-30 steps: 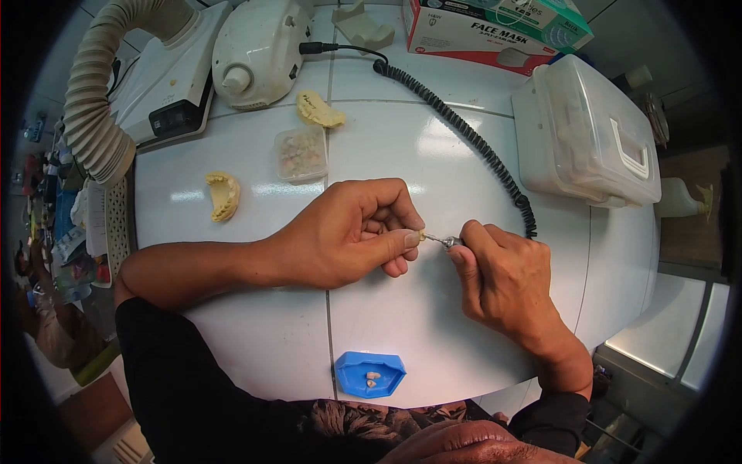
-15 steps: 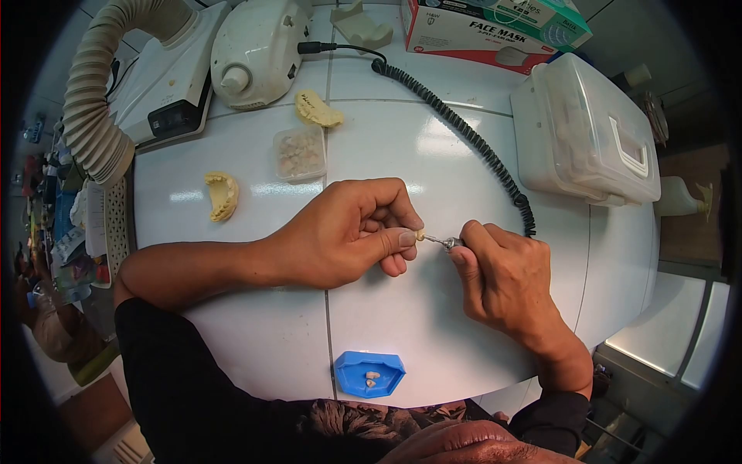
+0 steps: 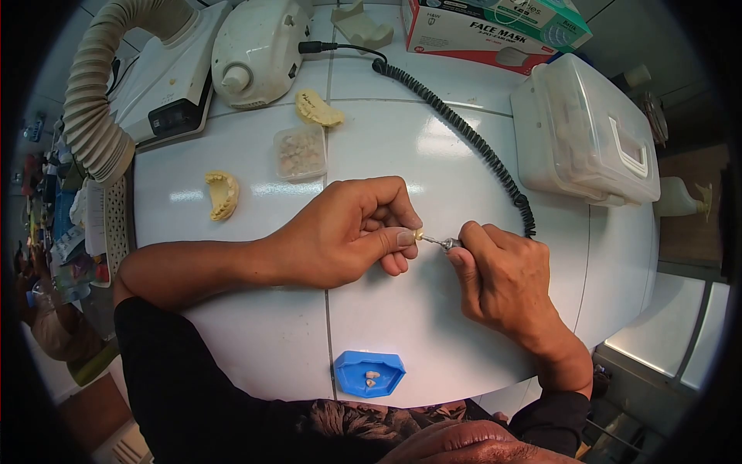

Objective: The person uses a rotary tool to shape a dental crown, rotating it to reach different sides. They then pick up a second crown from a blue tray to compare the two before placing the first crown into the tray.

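Note:
Between thumb and index finger, my left hand (image 3: 340,236) pinches a small yellowish tooth-like piece (image 3: 419,233). My right hand (image 3: 506,271) is wrapped around a dental handpiece (image 3: 450,243), mostly covered by the fingers. Its thin metal bur (image 3: 434,239) points left and reaches the piece; contact is too small to make out for certain. Below the hands lies a blue angular dish (image 3: 345,384) with a few small tooth-coloured bits in it. A yellow dental cast (image 3: 222,196) stands left of my left hand, and a second cast (image 3: 318,110) with handwriting lies farther back.
A lidded clear box (image 3: 300,153) of pale pieces sits behind my left hand. The white control unit (image 3: 259,54) has a coiled black cord (image 3: 464,120) running toward my right hand. Around the edges are a ribbed hose (image 3: 89,100), a face mask box (image 3: 479,35) and a plastic case (image 3: 580,131).
Almost nothing differs. The small piece and the bur have shifted very slightly between my fingers; both hands stay in place.

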Demonstrator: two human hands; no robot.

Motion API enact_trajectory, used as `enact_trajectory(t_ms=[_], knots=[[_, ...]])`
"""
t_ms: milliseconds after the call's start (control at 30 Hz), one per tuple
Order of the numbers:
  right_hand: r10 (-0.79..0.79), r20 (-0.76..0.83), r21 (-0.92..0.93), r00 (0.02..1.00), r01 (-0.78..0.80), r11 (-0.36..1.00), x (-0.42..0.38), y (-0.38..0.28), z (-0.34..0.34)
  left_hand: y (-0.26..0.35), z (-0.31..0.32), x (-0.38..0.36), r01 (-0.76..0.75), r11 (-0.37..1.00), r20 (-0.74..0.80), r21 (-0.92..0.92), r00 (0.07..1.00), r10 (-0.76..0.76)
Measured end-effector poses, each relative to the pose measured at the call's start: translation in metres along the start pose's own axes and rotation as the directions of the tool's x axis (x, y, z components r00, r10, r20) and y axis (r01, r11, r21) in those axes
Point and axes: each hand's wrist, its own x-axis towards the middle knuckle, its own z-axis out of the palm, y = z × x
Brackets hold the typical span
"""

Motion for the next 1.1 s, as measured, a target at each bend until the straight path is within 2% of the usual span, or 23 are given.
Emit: enact_trajectory(t_ms=[333, 433, 933, 1033, 1100], knots=[[0.03, -0.004, -0.03, 1.0, -0.03, 0.999, 0.0, -0.0028, 0.0008, 0.0008, -0.0002, -0.0006, 0.014, 1.0, 0.001, -0.005, 1.0, -0.014], [-0.013, -0.009, -0.008, 1.0, 0.013, 1.0, 0.0003, -0.0018, 0.0006, 0.0011, -0.0003, -0.0001, 0.008, 1.0, 0.004, -0.014, 1.0, -0.008], [-0.009, -0.008, -0.028, 1.0, 0.008, 1.0, 0.0002, -0.0025, 0.0013, 0.001, -0.0003, -0.0005, 0.006, 1.0, 0.013, -0.01, 1.0, -0.006], [0.04, -0.002, -0.034, 0.999, -0.04, 0.999, 0.0001, -0.0043, 0.0007, 0.0018, -0.0005, -0.0009, 0.007, 1.0, 0.015, -0.004, 1.0, -0.007], [0.004, -0.014, -0.025, 1.0, -0.005, 1.0, 0.0, -0.003, 0.0013, 0.0018, -0.0006, -0.0007, 0.006, 1.0, 0.02, -0.005, 1.0, -0.006]])
